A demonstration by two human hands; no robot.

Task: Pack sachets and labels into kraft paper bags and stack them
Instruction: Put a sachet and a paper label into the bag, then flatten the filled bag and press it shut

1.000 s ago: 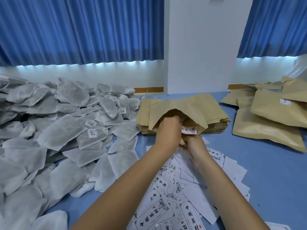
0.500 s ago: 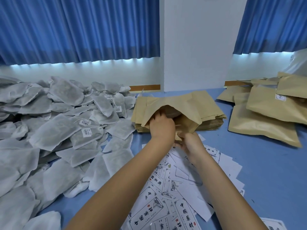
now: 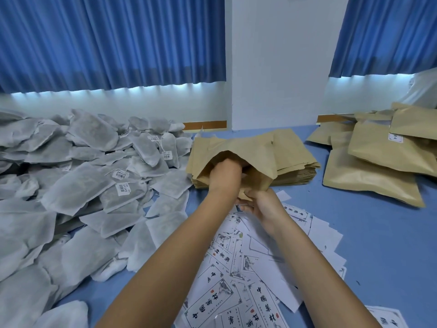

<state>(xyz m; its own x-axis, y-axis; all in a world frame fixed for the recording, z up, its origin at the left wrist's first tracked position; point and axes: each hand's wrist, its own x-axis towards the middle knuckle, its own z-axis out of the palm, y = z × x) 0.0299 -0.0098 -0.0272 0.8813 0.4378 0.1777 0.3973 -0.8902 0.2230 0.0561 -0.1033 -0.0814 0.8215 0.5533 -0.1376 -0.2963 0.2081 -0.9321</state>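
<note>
tan kraft paper bag (image 3: 248, 147), creased, mouth gaping wide.

The blue surface (image 3: 369, 245) bears sachets (image 3: 78, 192), labels (image 3: 238, 271), empty bags (image 3: 298, 162), packed bags (image 3: 369, 183).

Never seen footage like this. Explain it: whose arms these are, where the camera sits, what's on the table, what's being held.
There is no machine here. A person wears one camera on the head, looking down at their own arms. The left hand reaches into the mouth of a kraft bag, its fingers hidden inside. The right hand pinches the bag's lower lip. That bag lies on a stack of empty bags. On the blue table are a heap of white sachets at left, printed labels nearest, and filled bags at right.
</note>
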